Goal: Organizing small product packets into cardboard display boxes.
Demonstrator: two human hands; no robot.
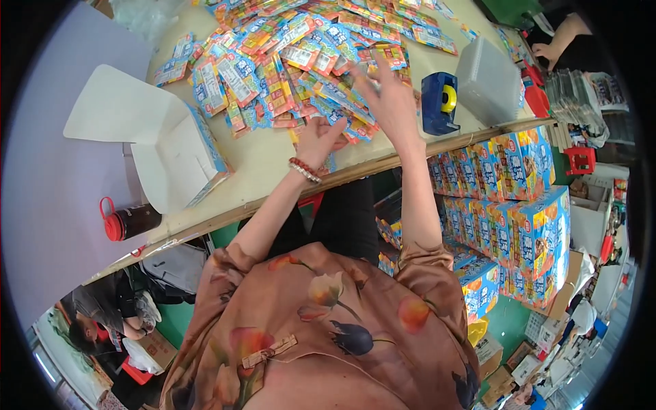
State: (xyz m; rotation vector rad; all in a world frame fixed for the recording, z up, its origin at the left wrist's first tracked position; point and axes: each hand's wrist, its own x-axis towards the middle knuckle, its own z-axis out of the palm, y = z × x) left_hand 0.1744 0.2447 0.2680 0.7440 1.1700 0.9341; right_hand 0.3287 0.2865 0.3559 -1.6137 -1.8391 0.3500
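I am at a pale worktable [260, 164] with a wooden edge, which spans the upper part of the view. Below it on my right stand blue-and-orange printed cartons [526, 225], stacked in at least 2 tiers. Across the tabletop ahead of me spreads a loose, overlapping pile of small flat packets [275, 85] in red, yellow and blue. To its left sits an open box [171, 160], white inside, its large flap folded back. To the right of the pile is a translucent plastic container [488, 82]. My right hand [384, 92] is over the right side of the packets, released, its fingers spread. My left hand [320, 142] is at the pile's near edge, fingers loosely bent; I cannot tell whether it grasps a packet. Just beside my right hand stands a dark blue tape dispenser [437, 113] with yellow tape. A dark bottle [140, 222] with a red cap is near the table's left edge. A beaded bracelet [305, 169] circles my left wrist.
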